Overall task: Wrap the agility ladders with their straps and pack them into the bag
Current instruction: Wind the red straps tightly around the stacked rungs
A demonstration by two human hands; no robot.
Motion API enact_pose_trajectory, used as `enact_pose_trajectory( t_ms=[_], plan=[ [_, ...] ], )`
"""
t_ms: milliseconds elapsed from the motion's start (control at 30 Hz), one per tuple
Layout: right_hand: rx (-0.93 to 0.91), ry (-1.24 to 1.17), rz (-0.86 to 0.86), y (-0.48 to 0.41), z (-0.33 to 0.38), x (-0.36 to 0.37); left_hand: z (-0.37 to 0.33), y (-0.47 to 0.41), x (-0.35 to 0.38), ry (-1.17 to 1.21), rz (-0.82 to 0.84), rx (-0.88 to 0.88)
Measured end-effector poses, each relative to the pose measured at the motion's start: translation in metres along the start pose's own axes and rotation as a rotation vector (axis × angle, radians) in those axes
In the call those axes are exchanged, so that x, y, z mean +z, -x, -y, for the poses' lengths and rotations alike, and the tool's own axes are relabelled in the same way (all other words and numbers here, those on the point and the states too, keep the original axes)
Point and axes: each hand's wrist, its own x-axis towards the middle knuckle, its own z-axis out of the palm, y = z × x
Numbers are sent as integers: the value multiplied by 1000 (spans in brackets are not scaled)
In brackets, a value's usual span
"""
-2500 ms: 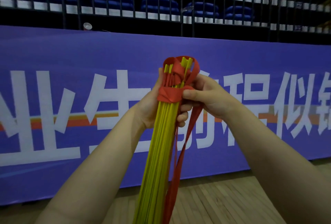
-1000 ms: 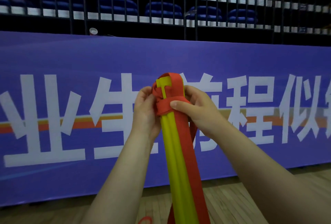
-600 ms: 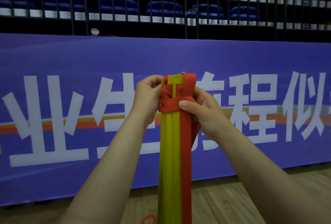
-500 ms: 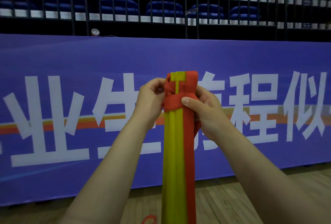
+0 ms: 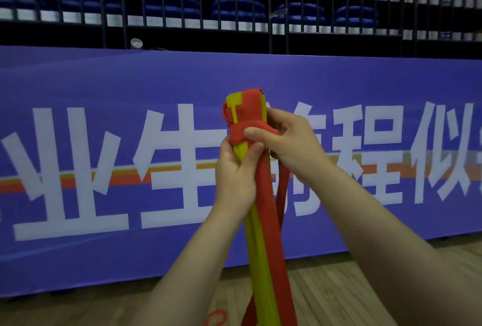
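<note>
A bundled agility ladder (image 5: 260,260) of yellow rungs stands upright in front of me, its lower end running out of the bottom of the view. A red strap (image 5: 271,221) runs down its length and is wound once around the top. My left hand (image 5: 234,177) grips the bundle just below that wrap, thumb across the front. My right hand (image 5: 289,143) holds the wrapped strap at the top, thumb pressed on the red band, with a strap tail hanging down behind it. No bag is in view.
A purple banner (image 5: 104,169) with large white characters stands close in front. Above it are a black railing and blue seats (image 5: 169,4). Wooden floor (image 5: 326,294) lies below, with a small red loop (image 5: 216,319) on it.
My left hand slid from beside the top wrap down to grip the bundle below it. The bundle tilted slightly, its top leaning left. My right hand kept its hold on the wrap.
</note>
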Motion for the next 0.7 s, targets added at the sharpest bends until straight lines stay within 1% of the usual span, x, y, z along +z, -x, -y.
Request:
enact_pose_trajectory(
  t_ms=[67, 100, 167, 233, 300, 367, 433, 467, 500, 567, 633, 700],
  plan=[
    [30, -64, 104, 0, 2, -11, 2, -2, -4, 17, -33, 3],
    [33, -60, 110, 0, 2, -18, 2, -5, -7, 13, -53, 0],
    [42, 102, 83, 1, 3, -33, 2, -12, -16, 23, -61, -15],
    [50, 303, 103, 1, 5, -44, -2, -17, -23, 90, -8, -70],
    [47, 321, 104, 0, 5, -48, -3, -18, -29, 136, 93, -119],
    [22, 244, 57, -2, 3, -45, -2, -19, -32, 163, 215, -141],
    [2, 78, 39, -5, -2, -37, 2, -21, -34, 247, 314, -179],
    [3, -17, 42, -6, -5, -32, 2, -22, -34, 317, 345, -228],
    [10, -90, 48, -7, -7, -28, 2, -23, -35, 399, 377, -289],
    [26, -158, 82, -9, -11, -23, 2, -25, -35, 547, 471, -366],
    [42, -266, 154, -10, -14, -22, 3, -23, -34, 635, 574, -366],
    [45, -376, 166, -12, -16, -23, 2, -21, -32, 687, 647, -356]
  ],
)
